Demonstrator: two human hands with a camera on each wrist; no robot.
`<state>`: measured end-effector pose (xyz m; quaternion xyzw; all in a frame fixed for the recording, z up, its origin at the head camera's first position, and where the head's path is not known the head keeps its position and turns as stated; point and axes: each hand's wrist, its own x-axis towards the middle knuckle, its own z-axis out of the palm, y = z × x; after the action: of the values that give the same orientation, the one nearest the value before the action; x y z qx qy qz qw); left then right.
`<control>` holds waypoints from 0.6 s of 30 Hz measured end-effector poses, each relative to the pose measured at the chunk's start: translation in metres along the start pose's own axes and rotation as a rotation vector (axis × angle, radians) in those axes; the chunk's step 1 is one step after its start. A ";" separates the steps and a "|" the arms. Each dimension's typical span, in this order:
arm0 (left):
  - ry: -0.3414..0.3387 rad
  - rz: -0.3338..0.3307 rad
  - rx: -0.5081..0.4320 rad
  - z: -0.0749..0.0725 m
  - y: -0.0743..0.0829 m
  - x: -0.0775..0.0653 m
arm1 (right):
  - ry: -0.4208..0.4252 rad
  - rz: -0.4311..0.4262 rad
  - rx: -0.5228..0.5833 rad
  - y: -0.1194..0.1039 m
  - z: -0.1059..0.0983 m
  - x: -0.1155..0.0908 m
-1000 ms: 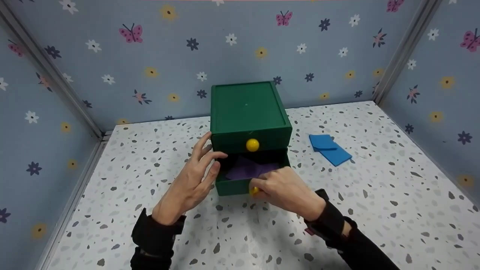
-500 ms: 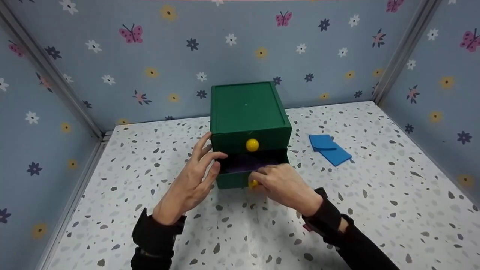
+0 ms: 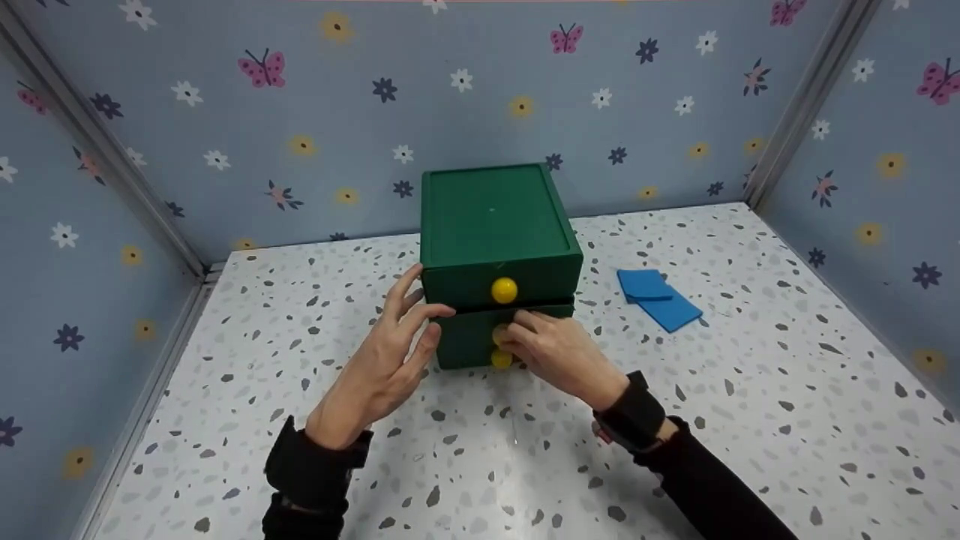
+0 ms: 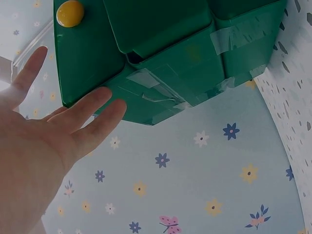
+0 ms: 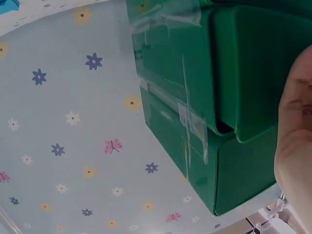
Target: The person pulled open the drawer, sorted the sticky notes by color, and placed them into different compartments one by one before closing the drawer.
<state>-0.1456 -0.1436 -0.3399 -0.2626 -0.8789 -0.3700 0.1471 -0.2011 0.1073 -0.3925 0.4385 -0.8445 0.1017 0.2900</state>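
Observation:
A green drawer cabinet with yellow ball knobs stands before me. Its middle drawer juts out slightly, leaving a thin dark gap along the top; whatever lies inside is hidden. My right hand pinches that drawer's yellow knob, partly covered by the fingers. Below it shows the lowest knob, and above it the top drawer's knob. My left hand has its fingers spread, the tips at the cabinet's left front edge. In the left wrist view, those fingertips lie against the green side.
To the right of the cabinet lies a folded blue piece of cloth or paper on the speckled white tabletop. A flowered blue wall rises close behind the cabinet, with side walls left and right. Clear tape runs along the cabinet's sides.
My right hand has pushed the middle drawer back by its knob, nearly all the way in. The purple sheets inside have gone out of sight. My left hand has stayed in place.

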 end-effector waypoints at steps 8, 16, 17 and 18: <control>0.002 -0.016 0.000 0.002 -0.003 -0.001 | 0.064 0.020 -0.045 0.003 0.020 -0.001; -0.001 -0.012 0.005 0.001 -0.003 -0.001 | 0.009 -0.004 -0.041 0.001 0.013 0.000; -0.001 -0.012 0.005 0.000 -0.003 -0.001 | 0.004 -0.017 -0.052 0.001 0.012 -0.001; 0.000 -0.012 0.006 0.000 -0.003 -0.001 | 0.002 -0.033 -0.061 0.001 0.011 -0.001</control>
<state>-0.1464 -0.1454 -0.3422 -0.2570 -0.8816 -0.3683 0.1454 -0.2059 0.1039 -0.4019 0.4433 -0.8396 0.0713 0.3057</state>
